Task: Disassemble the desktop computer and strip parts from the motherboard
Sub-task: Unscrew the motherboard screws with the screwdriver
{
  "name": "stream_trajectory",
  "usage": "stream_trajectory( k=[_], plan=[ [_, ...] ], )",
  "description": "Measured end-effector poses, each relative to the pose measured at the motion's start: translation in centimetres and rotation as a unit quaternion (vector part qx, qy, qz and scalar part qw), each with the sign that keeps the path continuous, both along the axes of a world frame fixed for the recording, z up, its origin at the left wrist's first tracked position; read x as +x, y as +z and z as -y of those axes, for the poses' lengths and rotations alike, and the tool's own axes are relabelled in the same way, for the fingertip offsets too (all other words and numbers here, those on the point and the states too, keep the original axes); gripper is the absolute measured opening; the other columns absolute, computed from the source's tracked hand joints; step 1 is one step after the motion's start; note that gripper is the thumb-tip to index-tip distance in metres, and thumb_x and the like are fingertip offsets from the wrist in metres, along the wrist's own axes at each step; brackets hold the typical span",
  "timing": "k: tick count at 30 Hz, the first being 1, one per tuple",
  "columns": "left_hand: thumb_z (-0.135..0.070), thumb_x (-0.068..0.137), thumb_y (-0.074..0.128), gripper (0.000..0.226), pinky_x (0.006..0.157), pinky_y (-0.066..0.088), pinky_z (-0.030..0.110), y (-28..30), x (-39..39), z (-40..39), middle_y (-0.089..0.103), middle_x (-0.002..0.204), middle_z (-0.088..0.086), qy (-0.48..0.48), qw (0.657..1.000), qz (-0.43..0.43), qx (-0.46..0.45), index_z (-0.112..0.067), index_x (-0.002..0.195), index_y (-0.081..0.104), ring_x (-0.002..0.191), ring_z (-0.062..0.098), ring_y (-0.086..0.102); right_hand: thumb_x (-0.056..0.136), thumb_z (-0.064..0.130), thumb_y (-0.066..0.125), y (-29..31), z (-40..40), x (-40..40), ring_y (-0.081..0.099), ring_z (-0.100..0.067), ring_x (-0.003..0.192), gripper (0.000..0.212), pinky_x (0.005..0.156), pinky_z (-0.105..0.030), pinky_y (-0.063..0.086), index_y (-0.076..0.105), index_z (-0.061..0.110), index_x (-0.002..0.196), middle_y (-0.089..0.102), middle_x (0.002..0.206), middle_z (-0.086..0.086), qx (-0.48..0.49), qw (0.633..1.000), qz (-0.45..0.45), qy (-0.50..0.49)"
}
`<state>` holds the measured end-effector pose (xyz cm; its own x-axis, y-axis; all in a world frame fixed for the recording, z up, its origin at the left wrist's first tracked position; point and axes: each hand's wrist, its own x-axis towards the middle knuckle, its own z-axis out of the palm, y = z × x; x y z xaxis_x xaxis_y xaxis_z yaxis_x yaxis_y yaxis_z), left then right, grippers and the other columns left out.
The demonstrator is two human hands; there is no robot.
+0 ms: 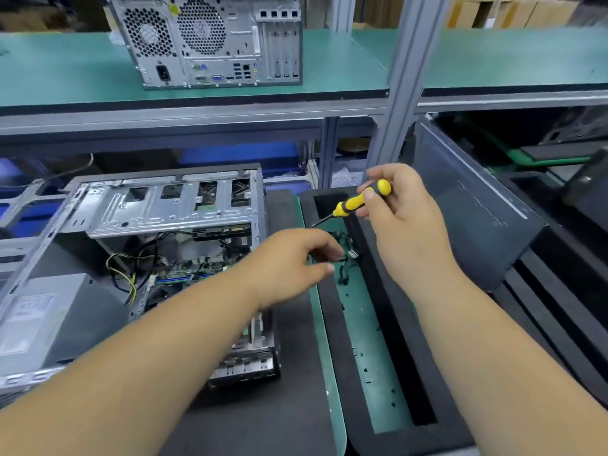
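Left hand (296, 261) pinching black wires (343, 258), right hand (398, 212) gripping the screwdriver (357, 202) at twelve o'clock; its tip could snag them.

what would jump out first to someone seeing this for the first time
The yellow screwdriver, pinched in the right hand at centre, stands out most. Just below it the left hand reaches over black cables lying in a black tray. On the left an opened computer case lies with wires and motherboard showing, and a second, closed tower stands on the green shelf above.
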<state>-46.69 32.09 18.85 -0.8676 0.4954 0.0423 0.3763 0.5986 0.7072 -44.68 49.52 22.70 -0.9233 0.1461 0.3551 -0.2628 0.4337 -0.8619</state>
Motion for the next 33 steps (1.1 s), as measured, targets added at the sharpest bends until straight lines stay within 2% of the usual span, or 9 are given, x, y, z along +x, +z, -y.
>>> stream_trajectory(
  k=[6,10,14,16,20,23,27,30,33],
  plan=[
    [-0.022,0.090,0.064,0.013,0.069,0.051,0.029,1.4,-0.5,7.3,0.066,0.080,-0.013,0.081,0.996,0.009,0.036,-0.034,0.088,0.066,0.070,0.006,0.061,0.098,0.020,0.051,0.0,4.6,-0.6,0.065,-0.009,0.090,0.014,0.076,-0.037,0.054,0.057,0.030,0.105,0.065,0.098,0.011,0.008,0.997,0.001,0.077],
    [-0.013,0.095,0.051,0.024,0.078,0.054,0.044,1.3,-0.8,12.0,0.070,0.073,-0.003,0.119,0.990,0.079,0.018,-0.021,0.080,0.067,0.077,0.028,0.064,0.098,0.025,0.052,0.0,7.8,-1.5,0.064,-0.009,0.088,0.009,0.079,-0.038,0.054,0.056,0.030,0.105,0.063,0.095,0.013,0.044,0.990,-0.008,0.131],
    [-0.018,0.091,0.053,0.019,0.067,0.046,0.026,-0.1,-1.2,15.1,0.069,0.076,-0.009,0.055,0.978,0.130,-0.151,-0.025,0.081,0.067,0.071,0.005,0.062,0.098,0.032,0.055,-0.6,10.6,-2.4,0.059,-0.010,0.083,0.007,0.071,-0.034,0.050,0.054,0.037,0.103,0.058,0.090,0.014,0.129,0.976,-0.004,0.177],
    [-0.026,0.088,0.057,0.011,0.071,0.051,0.027,-1.0,-1.4,15.5,0.067,0.084,-0.011,-0.002,0.959,0.142,-0.245,-0.031,0.090,0.066,0.077,0.011,0.063,0.097,0.034,0.057,-1.1,11.7,-2.8,0.056,-0.008,0.080,0.006,0.068,-0.030,0.047,0.055,0.035,0.102,0.057,0.088,0.014,0.176,0.963,0.018,0.205],
    [-0.029,0.087,0.061,0.031,0.083,0.049,0.028,-2.9,-2.2,15.3,0.062,0.115,-0.007,-0.084,0.929,0.150,-0.329,-0.034,0.118,0.061,0.096,0.017,0.059,0.094,0.033,0.062,-1.7,13.4,-3.2,0.052,-0.006,0.078,0.008,0.067,-0.024,0.042,0.058,0.029,0.099,0.055,0.084,0.014,0.270,0.920,0.062,0.276],
    [-0.034,0.086,0.066,0.038,0.081,0.045,0.027,-3.9,-3.0,15.1,0.058,0.101,-0.013,-0.104,0.927,0.126,-0.338,-0.034,0.122,0.057,0.091,0.017,0.054,0.093,0.033,0.063,-2.0,13.8,-3.3,0.051,-0.002,0.079,0.009,0.066,-0.017,0.039,0.060,0.028,0.100,0.056,0.086,0.015,0.307,0.889,0.104,0.325],
    [-0.040,0.086,0.067,0.013,0.075,0.046,0.028,-5.0,-4.2,14.4,0.056,0.079,-0.013,-0.125,0.923,0.115,-0.345,-0.033,0.095,0.061,0.080,0.018,0.055,0.093,0.032,0.065,-2.5,13.9,-3.2,0.050,0.002,0.080,0.010,0.067,-0.013,0.039,0.062,0.026,0.101,0.060,0.089,0.012,0.336,0.847,0.149,0.385],
    [-0.037,0.085,0.067,0.034,0.057,0.038,0.023,-5.5,-4.8,14.1,0.048,0.062,-0.013,-0.136,0.922,0.095,-0.349,-0.033,0.060,0.044,0.060,0.009,0.047,0.093,0.031,0.066,-2.9,14.0,-3.2,0.051,-0.001,0.085,0.013,0.073,-0.014,0.041,0.064,0.026,0.104,0.062,0.097,0.014,0.355,0.820,0.166,0.417],
    [-0.036,0.082,0.068,0.039,0.052,0.027,0.016,-6.1,-5.0,14.2,0.046,0.053,-0.013,-0.130,0.930,0.074,-0.335,-0.033,0.053,0.041,0.052,0.003,0.039,0.093,0.033,0.065,-3.4,14.2,-3.4,0.052,-0.003,0.090,0.016,0.080,-0.022,0.043,0.064,0.027,0.107,0.063,0.101,0.013,0.370,0.804,0.172,0.434]
  ],
)
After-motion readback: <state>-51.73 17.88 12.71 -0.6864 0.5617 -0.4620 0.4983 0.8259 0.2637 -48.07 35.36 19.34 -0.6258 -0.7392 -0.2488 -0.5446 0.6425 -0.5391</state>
